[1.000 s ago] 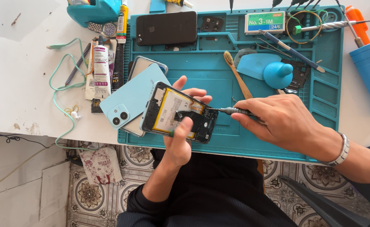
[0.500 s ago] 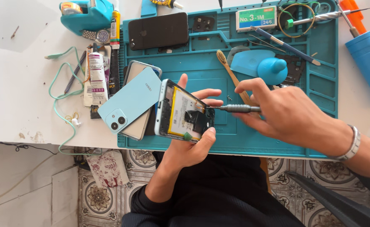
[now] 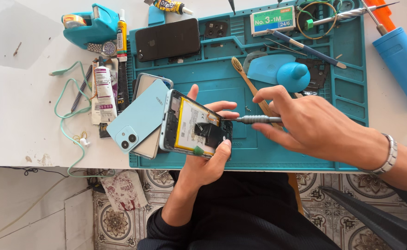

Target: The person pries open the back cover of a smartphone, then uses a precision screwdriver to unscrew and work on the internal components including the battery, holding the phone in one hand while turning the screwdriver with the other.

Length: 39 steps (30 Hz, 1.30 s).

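Opened phone (image 3: 192,126), back cover off, yellow-edged battery and black inner parts exposed. Sits over the teal work mat (image 3: 222,88), near the mat's 7 o'clock corner, lifted slightly in the left hand (image 3: 208,157). Left hand grasps it from the 6 o'clock side: thumb on the lower edge, fingers wrapped over the upper edge.

Right hand (image 3: 312,125) comes in from 3 o'clock, pinched closed on a slim metal screwdriver (image 3: 254,119). Driver lies roughly level, tip touching the phone's right end. Metal watch band on that wrist.

At 9 o'clock of the phone: light-blue back cover (image 3: 138,121), tilted, resting on another phone, just touching the opened one. At 12 o'clock: black phone (image 3: 168,40) face down on the mat. At 1 to 2 o'clock: blue dome-shaped tool (image 3: 282,71) and wooden brush (image 3: 247,81). Off the mat at 9 o'clock: white glue tube (image 3: 103,88) and green cable (image 3: 67,120) on the white table (image 3: 18,102).
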Motion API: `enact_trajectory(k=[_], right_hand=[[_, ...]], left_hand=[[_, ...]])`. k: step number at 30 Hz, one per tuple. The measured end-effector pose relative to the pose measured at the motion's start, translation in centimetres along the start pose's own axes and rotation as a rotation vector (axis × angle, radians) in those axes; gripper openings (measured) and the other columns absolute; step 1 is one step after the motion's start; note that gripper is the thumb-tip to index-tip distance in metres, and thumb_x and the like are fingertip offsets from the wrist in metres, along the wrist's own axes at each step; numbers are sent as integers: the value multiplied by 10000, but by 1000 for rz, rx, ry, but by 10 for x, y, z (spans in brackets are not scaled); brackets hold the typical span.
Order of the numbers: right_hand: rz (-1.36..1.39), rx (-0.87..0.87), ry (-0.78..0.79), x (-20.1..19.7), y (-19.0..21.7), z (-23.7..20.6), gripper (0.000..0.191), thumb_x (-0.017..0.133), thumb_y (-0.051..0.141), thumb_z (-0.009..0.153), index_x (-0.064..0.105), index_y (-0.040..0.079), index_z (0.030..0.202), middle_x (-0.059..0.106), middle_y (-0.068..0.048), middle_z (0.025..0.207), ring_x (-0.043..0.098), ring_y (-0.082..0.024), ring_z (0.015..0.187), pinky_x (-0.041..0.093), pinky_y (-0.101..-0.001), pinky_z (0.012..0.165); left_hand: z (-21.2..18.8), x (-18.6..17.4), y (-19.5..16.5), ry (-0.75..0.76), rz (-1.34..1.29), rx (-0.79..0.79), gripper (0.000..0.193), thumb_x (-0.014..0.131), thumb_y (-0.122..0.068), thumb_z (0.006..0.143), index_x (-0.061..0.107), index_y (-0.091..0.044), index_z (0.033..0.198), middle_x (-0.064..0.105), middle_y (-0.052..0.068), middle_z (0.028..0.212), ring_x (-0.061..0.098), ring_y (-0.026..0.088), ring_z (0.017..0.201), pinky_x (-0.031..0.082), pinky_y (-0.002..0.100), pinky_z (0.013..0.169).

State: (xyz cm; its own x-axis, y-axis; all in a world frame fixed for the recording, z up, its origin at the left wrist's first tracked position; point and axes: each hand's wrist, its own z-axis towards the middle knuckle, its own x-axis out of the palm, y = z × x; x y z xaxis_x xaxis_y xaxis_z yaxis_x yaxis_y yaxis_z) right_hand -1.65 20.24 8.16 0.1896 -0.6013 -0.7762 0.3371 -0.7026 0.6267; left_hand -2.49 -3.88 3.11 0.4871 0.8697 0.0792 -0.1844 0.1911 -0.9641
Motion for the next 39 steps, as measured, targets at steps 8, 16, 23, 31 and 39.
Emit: enact_trajectory(k=[8, 16, 23, 31, 39], right_hand=[[24, 20, 22, -1, 0, -2, 618, 746, 294, 857, 337, 15, 1227, 626, -135, 606, 592, -328, 441, 452, -425, 432], [42, -30, 17, -3, 1, -3, 579, 727, 173, 852, 333, -12, 1232, 590, -117, 606, 614, -289, 483, 458, -396, 453], [45, -53, -23, -4, 2, -2, 588, 717, 135, 855, 333, 13, 1283, 634, -114, 684, 621, -321, 529, 467, -394, 476], [-13, -8, -54, -9, -3, 0, 335, 783, 245, 843, 626, 72, 1084, 672, -117, 665, 667, -291, 541, 482, -392, 471], [-87, -165, -241, -3, -10, 0, 232, 746, 200, 968, 641, 44, 1103, 666, -94, 854, 674, -285, 779, 522, -373, 641]], left_hand=[[2, 1, -1, -9, -8, 14, 961, 517, 53, 897, -3, -39, 1700, 549, 220, 1413, 638, 250, 1238, 500, 403, 1152], [2, 1, -1, -7, -15, 7, 958, 518, 55, 894, -6, -28, 1692, 549, 217, 1408, 634, 244, 1231, 508, 400, 1144], [2, 1, -1, -6, -14, -4, 961, 517, 56, 885, 0, -23, 1691, 553, 215, 1402, 634, 239, 1218, 500, 385, 1124], [3, 2, 0, -16, -33, -3, 949, 516, 53, 883, 22, -18, 1690, 538, 212, 1423, 614, 224, 1229, 492, 384, 1138], [5, 2, -1, -114, -79, -54, 961, 495, 26, 829, 32, -7, 1670, 473, 194, 1456, 622, 233, 1230, 533, 402, 1125]])
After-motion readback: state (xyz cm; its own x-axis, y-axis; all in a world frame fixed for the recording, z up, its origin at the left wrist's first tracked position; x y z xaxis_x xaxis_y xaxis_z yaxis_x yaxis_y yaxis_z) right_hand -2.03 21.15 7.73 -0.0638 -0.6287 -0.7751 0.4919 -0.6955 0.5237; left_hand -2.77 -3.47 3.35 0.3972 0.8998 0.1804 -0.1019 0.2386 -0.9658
